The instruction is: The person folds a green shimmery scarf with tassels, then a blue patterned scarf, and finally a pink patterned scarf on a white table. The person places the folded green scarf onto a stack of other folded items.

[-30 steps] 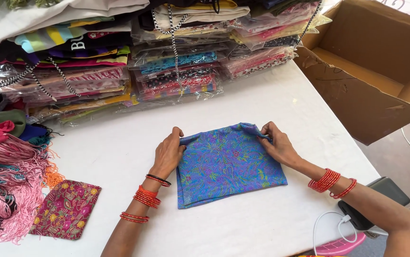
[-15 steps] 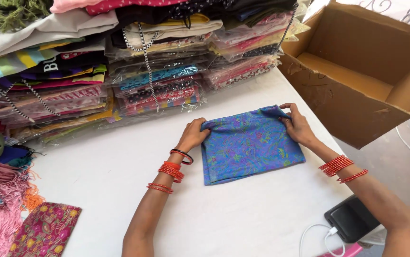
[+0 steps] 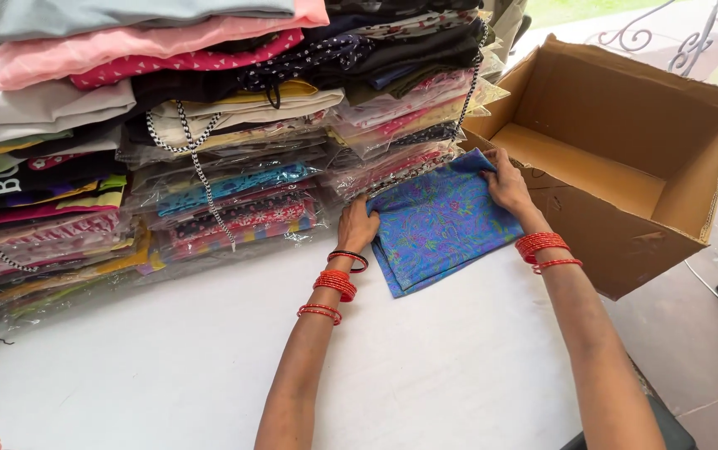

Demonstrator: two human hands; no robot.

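1. Blue patterned cloth [image 3: 442,225]: folded, lying at the table's [image 3: 209,375] far right edge, touching the clothes stack [image 3: 234,150], just beside the cardboard box [image 3: 625,167].
2. My left hand [image 3: 357,227] and right hand [image 3: 506,185] are pinching its two upper corners.
3. I am keeping the layers squared and both corners level.
4. Since a second ago, I am holding the cloth farther toward the box, clear of mid-table.

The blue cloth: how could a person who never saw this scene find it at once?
Start at the open cardboard box on the right of the white table. Just left of it, both hands hold a folded blue cloth. Unlike the stacked clothes behind, it has no plastic wrap.
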